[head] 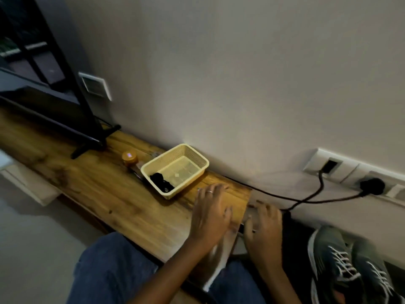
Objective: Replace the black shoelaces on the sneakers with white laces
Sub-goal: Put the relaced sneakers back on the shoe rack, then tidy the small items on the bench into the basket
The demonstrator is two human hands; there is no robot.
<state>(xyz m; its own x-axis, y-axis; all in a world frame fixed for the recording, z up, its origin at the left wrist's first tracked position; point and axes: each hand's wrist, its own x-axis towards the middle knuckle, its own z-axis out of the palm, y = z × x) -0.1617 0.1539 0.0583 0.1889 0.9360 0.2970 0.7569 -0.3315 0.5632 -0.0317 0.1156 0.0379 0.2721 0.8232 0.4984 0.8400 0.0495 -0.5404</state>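
1. Two dark grey-blue sneakers (pixel 352 266) lay at the lower right, beside the end of the wooden shelf (pixel 122 200); both carried white laces (pixel 344 263) criss-crossed up the front, and each had a pale sole edge.
2. The pair lay side by side and touching, their long axes running from upper left to lower right; the picture was too dim and blurred to tell toe from heel with certainty.
3. One cream plastic basket (pixel 175 170) stood on the shelf against the wall, its long axis slanting from lower left to upper right, with one bundle of black laces (pixel 161 182) in its near corner.
4. One orange round container (pixel 130 158) stood just left of the basket.
5. The left hand (pixel 211 212), one ring on a finger, lay flat with fingers spread on the shelf's end, gripping nothing.
6. The right hand (pixel 264 229) hung just past the shelf's edge, fingers apart and loosely extended, holding nothing.
7. Two black cables (pixel 306 199) ran to two wall sockets (pixel 350 172) at the right.
8. One television (pixel 50 102) stood on the shelf at the left.
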